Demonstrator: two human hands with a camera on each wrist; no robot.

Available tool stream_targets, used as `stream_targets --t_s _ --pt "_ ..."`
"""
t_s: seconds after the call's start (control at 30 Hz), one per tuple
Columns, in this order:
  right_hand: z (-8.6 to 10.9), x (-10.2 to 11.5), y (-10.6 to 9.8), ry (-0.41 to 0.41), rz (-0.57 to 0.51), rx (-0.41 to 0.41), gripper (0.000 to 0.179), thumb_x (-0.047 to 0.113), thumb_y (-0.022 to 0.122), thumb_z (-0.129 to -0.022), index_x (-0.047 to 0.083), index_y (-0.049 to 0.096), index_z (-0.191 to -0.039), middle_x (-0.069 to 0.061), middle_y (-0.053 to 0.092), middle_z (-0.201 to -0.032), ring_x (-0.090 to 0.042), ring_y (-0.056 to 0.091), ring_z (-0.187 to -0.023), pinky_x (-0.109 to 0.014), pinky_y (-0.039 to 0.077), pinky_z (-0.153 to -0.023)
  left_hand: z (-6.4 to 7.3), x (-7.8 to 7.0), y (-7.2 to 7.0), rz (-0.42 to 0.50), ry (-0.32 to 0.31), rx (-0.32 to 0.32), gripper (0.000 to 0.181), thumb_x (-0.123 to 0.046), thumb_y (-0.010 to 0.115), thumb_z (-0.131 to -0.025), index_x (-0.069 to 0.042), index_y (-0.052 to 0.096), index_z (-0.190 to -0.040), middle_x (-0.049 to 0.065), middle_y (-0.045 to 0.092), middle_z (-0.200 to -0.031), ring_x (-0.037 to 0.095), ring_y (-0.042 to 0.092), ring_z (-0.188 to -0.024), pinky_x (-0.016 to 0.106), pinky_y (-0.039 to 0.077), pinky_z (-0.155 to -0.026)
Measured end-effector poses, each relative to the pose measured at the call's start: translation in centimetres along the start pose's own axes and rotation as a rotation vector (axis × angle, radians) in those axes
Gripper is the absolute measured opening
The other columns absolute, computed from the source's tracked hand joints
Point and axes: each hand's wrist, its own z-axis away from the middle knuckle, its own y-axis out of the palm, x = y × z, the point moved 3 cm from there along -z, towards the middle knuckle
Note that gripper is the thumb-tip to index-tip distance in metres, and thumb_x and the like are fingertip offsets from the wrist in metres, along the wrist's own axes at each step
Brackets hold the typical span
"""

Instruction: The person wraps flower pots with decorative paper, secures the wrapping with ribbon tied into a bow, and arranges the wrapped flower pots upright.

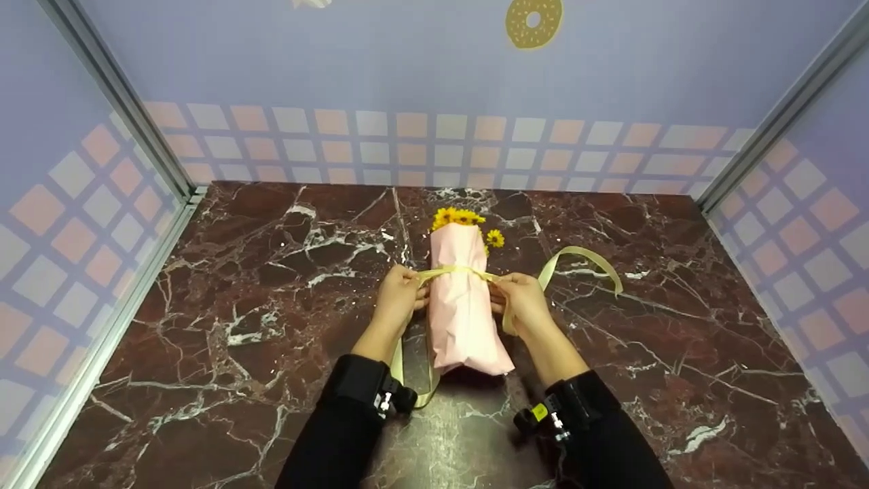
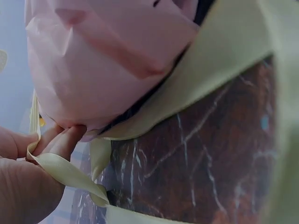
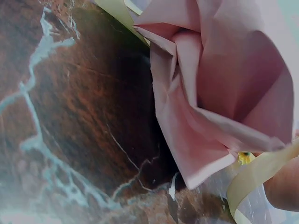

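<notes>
Your left hand [image 1: 397, 300] and right hand [image 1: 525, 301] each pinch a pale yellow ribbon [image 1: 456, 269] across the pink-wrapped bouquet [image 1: 463, 326], which lies between the side edges of the tabletop [image 1: 271, 353], yellow flowers [image 1: 456, 216] toward its far edge.

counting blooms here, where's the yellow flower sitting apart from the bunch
In the head view, the lone yellow flower sits just right of the top of the pink wrapper, slightly below the other yellow flowers and above the right hand.
</notes>
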Motion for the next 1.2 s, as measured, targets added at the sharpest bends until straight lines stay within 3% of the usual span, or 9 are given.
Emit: stream_targets --t_s 0.4,0.7,0.8,1.0,1.1,1.2 --pt "0.0 -0.3 -0.1 0.008 -0.039 0.020 0.015 -0.006 0.043 -0.096 -0.004 0.051 -0.084 -0.013 0.060 -0.073 -0.019 0.062 -0.064 -0.028 0.056 -0.055 -0.2 0.5 -0.2 0.067 -0.009 -0.014 0.005 0.005 0.044 -0.098 0.010 0.044 -0.098 0.021 0.054 -0.093 0.017 0.057 -0.064 0.024 0.052 -0.052" --pt "0.4 0.0 -0.6 0.006 0.000 0.041 0.012 -0.004 0.046 -0.097 -0.003 0.052 -0.086 -0.012 0.064 -0.077 -0.021 0.066 -0.069 -0.030 0.058 -0.061 -0.5 0.4 -0.8 0.066 -0.066 0.036 0.007 0.004 0.048 -0.098 0.009 0.048 -0.102 0.029 0.058 -0.107 0.023 0.066 -0.077 0.034 0.059 -0.067" --pt "0.5 0.3 -0.8 0.002 0.040 0.075 0.012 -0.003 0.049 -0.097 -0.004 0.054 -0.086 -0.012 0.066 -0.079 -0.021 0.067 -0.074 -0.033 0.059 -0.067 -0.6 -0.3 -1.2 -0.010 -0.029 0.070 0.008 0.004 0.051 -0.097 0.011 0.052 -0.101 0.030 0.061 -0.102 0.028 0.067 -0.077 0.039 0.059 -0.070" --pt "0.5 1.2 -1.2 -0.009 0.170 0.102 0.011 0.000 0.055 -0.095 -0.003 0.060 -0.086 -0.018 0.067 -0.089 -0.023 0.068 -0.080 -0.039 0.058 -0.078 -0.6 -2.2 -2.0 -0.351 0.120 0.129 0.010 0.002 0.062 -0.092 0.010 0.062 -0.098 0.024 0.069 -0.089 0.037 0.068 -0.085 0.039 0.057 -0.072" --pt "0.4 1.9 -1.6 -0.026 0.204 0.087 0.009 0.001 0.058 -0.093 -0.003 0.063 -0.086 -0.021 0.069 -0.092 -0.029 0.068 -0.084 -0.042 0.057 -0.082 -0.6 -2.8 -2.5 -0.489 0.133 0.220 0.017 0.000 0.064 -0.092 0.010 0.065 -0.105 0.023 0.070 -0.086 0.028 0.067 -0.068 0.027 0.054 -0.057" --pt "0.3 2.7 -2.0 -0.046 0.248 0.090 0.009 0.002 0.061 -0.092 -0.006 0.065 -0.092 -0.015 0.072 -0.085 -0.030 0.070 -0.082 -0.040 0.057 -0.077 -0.5 -3.4 -3.1 -0.594 0.120 0.320 0.018 -0.006 0.063 -0.094 0.010 0.069 -0.103 0.021 0.066 -0.072 0.018 0.057 -0.048 0.022 0.044 -0.045"
